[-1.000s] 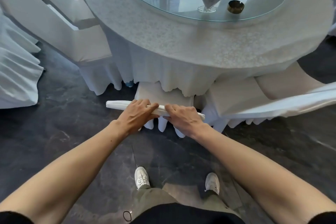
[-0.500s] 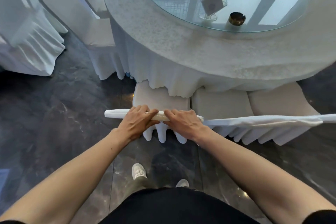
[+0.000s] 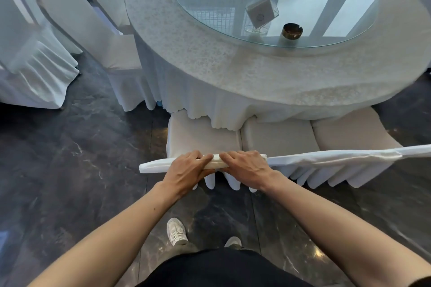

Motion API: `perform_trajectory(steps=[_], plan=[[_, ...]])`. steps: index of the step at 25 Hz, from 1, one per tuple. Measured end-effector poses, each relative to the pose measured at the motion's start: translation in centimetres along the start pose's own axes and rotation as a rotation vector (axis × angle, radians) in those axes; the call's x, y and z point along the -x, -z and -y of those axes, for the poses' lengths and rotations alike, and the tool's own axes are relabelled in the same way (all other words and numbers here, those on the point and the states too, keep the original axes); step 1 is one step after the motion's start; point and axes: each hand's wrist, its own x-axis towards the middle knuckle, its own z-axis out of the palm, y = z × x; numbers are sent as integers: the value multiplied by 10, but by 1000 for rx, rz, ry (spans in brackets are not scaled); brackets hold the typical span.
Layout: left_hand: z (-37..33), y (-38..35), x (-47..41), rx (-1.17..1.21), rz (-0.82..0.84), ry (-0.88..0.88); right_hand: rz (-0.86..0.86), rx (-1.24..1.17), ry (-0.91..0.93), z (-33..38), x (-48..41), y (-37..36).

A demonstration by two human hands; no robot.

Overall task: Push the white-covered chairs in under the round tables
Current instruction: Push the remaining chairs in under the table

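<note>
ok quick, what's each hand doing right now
The left hand grips the top of the chair back, fingers curled over it.
The right hand grips the same chair back, right beside it.

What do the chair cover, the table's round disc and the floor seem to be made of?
Chair cover: white fabric, matte; it hangs in pleats.
Disc: clear glass, glossy; it reflects windows.
Floor: dark polished stone, perhaps marble; pale veins.
</note>
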Motion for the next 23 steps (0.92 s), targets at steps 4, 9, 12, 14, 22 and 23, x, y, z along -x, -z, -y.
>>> perform_trajectory(steps=[4, 9, 12, 14, 22, 23], plan=[[-1, 13, -1, 102, 92, 49, 27, -61, -57, 5, 0, 2], [-3, 23, -5, 92, 198, 54, 43, -94, -166, 12, 3, -1], [-5, 23, -3, 76, 223, 63, 35, -45, -172, 16, 4, -1], [-6, 23, -2, 63, 226, 62, 35, -11, -170, 18, 6, -2], [-16, 19, 7, 103, 201, 65, 33, 8, -155, 19, 17, -10], [-16, 18, 7, 99, 197, 61, 36, -8, -163, 20, 17, -10]])
